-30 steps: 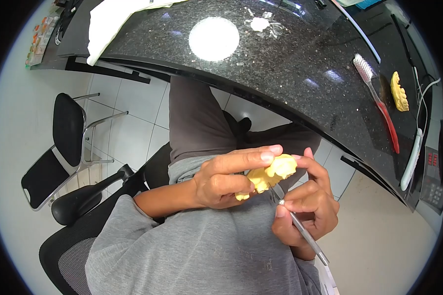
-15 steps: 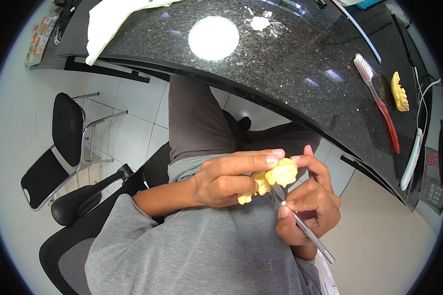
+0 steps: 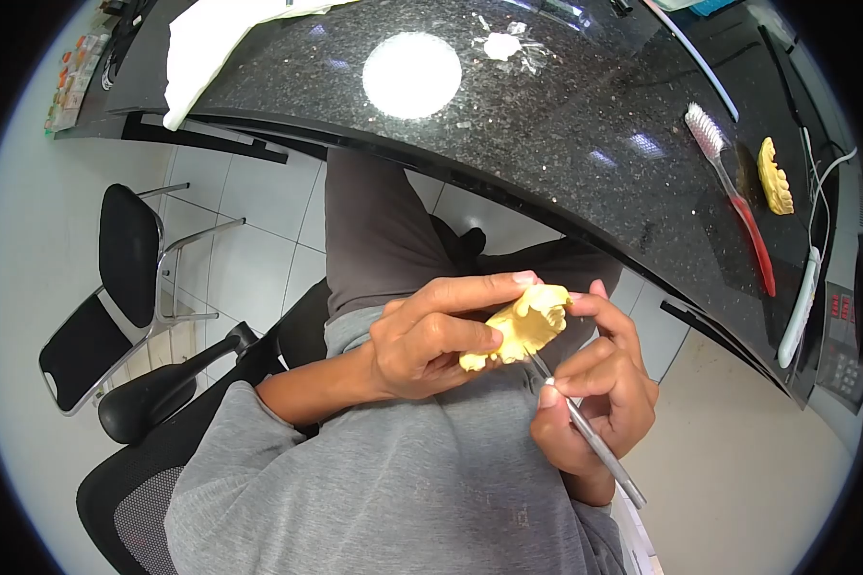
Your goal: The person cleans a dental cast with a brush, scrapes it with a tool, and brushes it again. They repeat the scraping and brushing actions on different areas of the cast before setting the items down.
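Note:
A yellow dental cast (image 3: 530, 324) is held above my lap, just off the edge of the dark counter. My left hand (image 3: 433, 335) grips it from the left, fingers along its upper side. In my right hand (image 3: 604, 393) a thin metal carving tool (image 3: 606, 455) is pinched between thumb and fingers. Its tip points up and left and meets the lower edge of the cast; whether it touches is too small to tell. One raised finger of my right hand rests at the cast's right end.
On the speckled black counter (image 3: 547, 115) lie a red-handled toothbrush (image 3: 753, 235), a second yellow cast (image 3: 775, 177), a white-handled tool (image 3: 799, 311) and a small white lump (image 3: 501, 45). A white cloth (image 3: 197, 67) lies at the upper left. A black chair (image 3: 132, 240) stands left.
My left hand has tilted the cast, so its hollow inner side now shows more. The tool and my right hand have shifted slightly left and up.

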`<state>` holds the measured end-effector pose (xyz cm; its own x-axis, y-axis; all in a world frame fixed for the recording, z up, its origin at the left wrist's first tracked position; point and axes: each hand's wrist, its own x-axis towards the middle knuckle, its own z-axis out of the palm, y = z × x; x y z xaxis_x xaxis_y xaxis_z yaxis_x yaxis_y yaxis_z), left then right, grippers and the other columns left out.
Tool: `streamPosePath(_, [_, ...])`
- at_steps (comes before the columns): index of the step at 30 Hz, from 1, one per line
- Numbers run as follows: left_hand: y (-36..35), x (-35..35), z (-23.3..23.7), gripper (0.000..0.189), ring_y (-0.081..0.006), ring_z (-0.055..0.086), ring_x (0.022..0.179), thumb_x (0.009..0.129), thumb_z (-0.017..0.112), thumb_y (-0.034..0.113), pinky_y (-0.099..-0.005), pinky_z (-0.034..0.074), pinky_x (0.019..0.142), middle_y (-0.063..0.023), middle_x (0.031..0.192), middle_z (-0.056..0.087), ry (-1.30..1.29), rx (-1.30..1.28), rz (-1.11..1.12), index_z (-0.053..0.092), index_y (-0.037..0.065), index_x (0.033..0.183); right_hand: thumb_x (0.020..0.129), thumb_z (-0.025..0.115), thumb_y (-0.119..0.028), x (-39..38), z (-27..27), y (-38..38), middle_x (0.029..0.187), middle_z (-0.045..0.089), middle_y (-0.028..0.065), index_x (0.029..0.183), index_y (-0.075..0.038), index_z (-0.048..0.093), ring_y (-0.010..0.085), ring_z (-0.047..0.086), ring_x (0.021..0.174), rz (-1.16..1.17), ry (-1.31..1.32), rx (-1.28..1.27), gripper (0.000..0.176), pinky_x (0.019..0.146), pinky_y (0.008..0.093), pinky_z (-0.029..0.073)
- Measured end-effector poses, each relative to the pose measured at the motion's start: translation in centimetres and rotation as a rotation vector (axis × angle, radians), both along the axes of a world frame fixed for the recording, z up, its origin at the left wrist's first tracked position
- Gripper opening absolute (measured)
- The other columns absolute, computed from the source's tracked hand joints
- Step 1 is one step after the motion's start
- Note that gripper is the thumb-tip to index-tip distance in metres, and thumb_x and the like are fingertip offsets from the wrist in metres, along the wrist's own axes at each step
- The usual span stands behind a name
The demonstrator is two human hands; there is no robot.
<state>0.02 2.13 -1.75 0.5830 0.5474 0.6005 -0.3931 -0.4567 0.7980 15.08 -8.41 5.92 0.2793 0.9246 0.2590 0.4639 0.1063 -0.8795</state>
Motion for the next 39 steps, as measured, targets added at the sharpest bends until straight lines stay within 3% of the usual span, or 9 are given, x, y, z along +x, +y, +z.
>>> streamPosePath(8, [-0.2, -0.2, 0.2, 0.041, -0.0411, 0.061, 0.109, 0.071, 0.08, 0.003, -0.0419, 0.059, 0.086, -0.0268, 0.12, 0.053, -0.013, -0.185, -0.045, 0.055, 0.004, 0.103, 0.062, 0.065, 0.003, -0.4, -0.1, 0.2, 0.059, 0.059, 0.0049, 0.071, -0.008, 0.052, 0.0381, 0.063, 0.105, 0.0, -0.026, -0.026, 0.019, 0.102, 0.0596, 0.038])
streamPosePath(28, [-0.4, 0.1, 0.8, 0.039, -0.0369, 0.062, 0.109, 0.068, 0.084, 0.008, -0.037, 0.059, 0.085, -0.0252, 0.119, 0.057, 0.002, -0.152, 0.031, 0.058, 0.005, 0.097, 0.064, 0.065, -0.002, -0.4, -0.3, 0.0, 0.056, 0.057, 0.0053, 0.066, -0.007, 0.051, 0.0383, 0.064, 0.102, -0.048, 0.01, 0.029, 0.015, 0.101, 0.0598, 0.038])
streamPosePath(31, [-0.8, 0.4, 1.1, 0.033, -0.0356, 0.063, 0.109, 0.07, 0.083, 0.007, -0.0366, 0.057, 0.086, -0.0264, 0.118, 0.059, -0.003, -0.211, 0.054, 0.058, 0.004, 0.091, 0.068, 0.07, -0.003, 0.5, 0.1, -0.4, 0.061, 0.061, 0.0062, 0.073, -0.007, 0.054, 0.0355, 0.068, 0.096, -0.054, 0.028, 0.063, 0.017, 0.104, 0.0595, 0.036])
streamPosePath(32, [-0.7, 0.5, 1.1, 0.028, -0.0354, 0.063, 0.109, 0.071, 0.082, 0.007, -0.0358, 0.057, 0.087, -0.0267, 0.117, 0.06, -0.004, -0.286, 0.067, 0.059, 0.003, 0.087, 0.076, 0.074, -0.012, 0.7, -0.3, -0.9, 0.067, 0.064, 0.0075, 0.077, -0.006, 0.054, 0.0343, 0.069, 0.093, -0.16, 0.084, 0.161, 0.02, 0.103, 0.0593, 0.036])
streamPosePath(33, [-0.4, 0.2, 0.9, 0.034, -0.0342, 0.059, 0.115, 0.076, 0.077, 0.001, -0.036, 0.054, 0.092, -0.0286, 0.123, 0.057, 0.016, -0.273, -0.018, 0.052, 0.003, 0.099, 0.082, 0.071, -0.016, 1.5, 0.1, -0.9, 0.071, 0.065, 0.0088, 0.081, -0.005, 0.057, 0.0341, 0.069, 0.092, -0.245, 0.054, 0.238, 0.019, 0.103, 0.0582, 0.038])
streamPosePath(34, [-0.7, 0.4, 0.8, 0.034, -0.0342, 0.059, 0.115, 0.076, 0.077, 0.001, -0.036, 0.054, 0.092, -0.0286, 0.123, 0.057, 0.007, -0.273, -0.022, 0.052, 0.003, 0.099, 0.087, 0.068, -0.02, 2.6, 0.5, -0.9, 0.074, 0.067, 0.0102, 0.086, -0.003, 0.059, 0.0339, 0.069, 0.091, -0.33, 0.029, 0.316, 0.019, 0.102, 0.0571, 0.039])
streamPosePath(36, [-1.1, 0.5, 0.8, 0.046, -0.0317, 0.054, 0.122, 0.08, 0.07, -0.007, -0.0371, 0.051, 0.097, -0.03, 0.13, 0.051, -0.147, -0.705, -0.123, 0.039, 0.004, 0.112, 0.095, 0.058, -0.02, 5.5, 1.5, -0.6, 0.086, 0.069, 0.0154, 0.098, 0.0, 0.064, 0.035, 0.067, 0.094, -0.439, -0.212, 0.376, 0.021, 0.1, 0.0505, 0.043])
streamPosePath(37, [-1.0, 0.2, 0.9, 0.055, -0.0311, 0.056, 0.119, 0.082, 0.069, -0.006, -0.037, 0.051, 0.097, -0.0309, 0.131, 0.049, -0.038, -0.751, -0.136, 0.028, 0.005, 0.118, 0.095, 0.057, -0.016, 7.0, 2.3, -0.4, 0.091, 0.069, 0.0162, 0.104, 0.001, 0.064, 0.0341, 0.066, 0.097, -0.471, -0.44, 0.269, 0.02, 0.099, 0.0459, 0.044])
streamPosePath(39, [-0.8, 0.3, 1.1, 0.053, -0.0302, 0.055, 0.119, 0.082, 0.068, -0.006, -0.0372, 0.05, 0.098, -0.0301, 0.132, 0.05, -0.055, -0.848, -0.159, 0.029, 0.005, 0.117, 0.092, 0.06, -0.01, 8.8, 3.5, 0.4, 0.105, 0.068, 0.0151, 0.112, 0.001, 0.066, 0.0287, 0.063, 0.104, -0.545, -0.825, 0.046, 0.023, 0.094, 0.0362, 0.046])
